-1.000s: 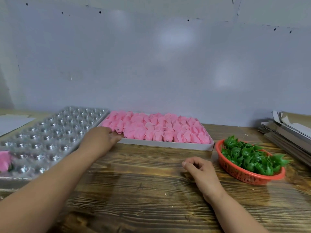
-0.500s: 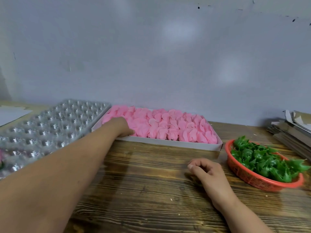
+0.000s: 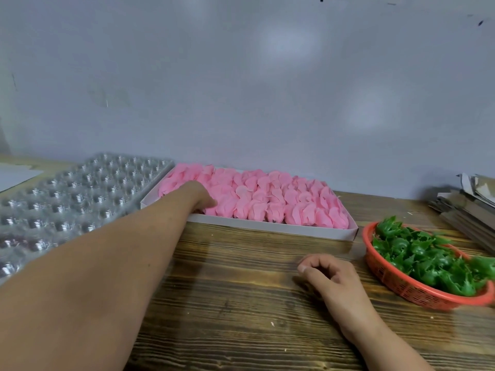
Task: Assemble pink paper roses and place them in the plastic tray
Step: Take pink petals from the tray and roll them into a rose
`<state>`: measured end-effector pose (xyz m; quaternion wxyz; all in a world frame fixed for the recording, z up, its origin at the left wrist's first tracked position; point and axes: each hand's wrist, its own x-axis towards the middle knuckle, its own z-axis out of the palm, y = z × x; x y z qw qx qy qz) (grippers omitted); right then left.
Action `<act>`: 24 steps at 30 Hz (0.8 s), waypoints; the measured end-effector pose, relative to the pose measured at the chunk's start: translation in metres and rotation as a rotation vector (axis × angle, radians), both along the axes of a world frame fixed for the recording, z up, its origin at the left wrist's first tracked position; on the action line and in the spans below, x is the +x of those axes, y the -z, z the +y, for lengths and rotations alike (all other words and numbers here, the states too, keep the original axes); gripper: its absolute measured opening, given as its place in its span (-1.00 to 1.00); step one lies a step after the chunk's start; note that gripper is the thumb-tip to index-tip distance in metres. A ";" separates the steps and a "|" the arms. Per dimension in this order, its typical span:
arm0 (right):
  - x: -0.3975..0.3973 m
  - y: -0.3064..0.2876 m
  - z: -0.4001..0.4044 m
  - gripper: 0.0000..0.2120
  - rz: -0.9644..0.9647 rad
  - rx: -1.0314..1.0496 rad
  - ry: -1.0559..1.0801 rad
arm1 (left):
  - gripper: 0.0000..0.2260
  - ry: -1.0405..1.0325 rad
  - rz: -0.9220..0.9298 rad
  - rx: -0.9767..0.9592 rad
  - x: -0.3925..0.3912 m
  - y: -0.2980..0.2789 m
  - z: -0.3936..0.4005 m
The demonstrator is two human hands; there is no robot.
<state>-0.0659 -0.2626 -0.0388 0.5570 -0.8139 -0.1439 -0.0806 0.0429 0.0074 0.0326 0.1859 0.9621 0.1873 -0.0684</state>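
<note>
Clearly the layout is a small assembly line. The left hand point(image 3: 199, 198) reaches into the near-left corner of the white box point(image 3: 267, 228), its fingers buried among the pink paper roses point(image 3: 267, 203); whether they have pinched one I cannot tell. The right hand point(image 3: 328, 273) rests on the bench point(image 3: 241, 290), fingers loosely curled and holding nothing, probably waiting to help fit parts together. Just to its right sits the red basket point(image 3: 396, 283) of green leaf pieces point(image 3: 417, 253), within easy reach. Left of the reaching forearm lies the plastic tray point(image 3: 67, 199), its cups apparently unfilled so far as they show, so the roses can be dropped in without a long stretch. Stacked cardboard point(image 3: 466, 207) lies beyond the basket. No readable writing or label shows anywhere.
</note>
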 end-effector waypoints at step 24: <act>0.002 0.000 -0.001 -0.86 0.027 0.035 0.026 | -0.83 -0.072 -0.157 -0.124 0.000 -0.007 -0.002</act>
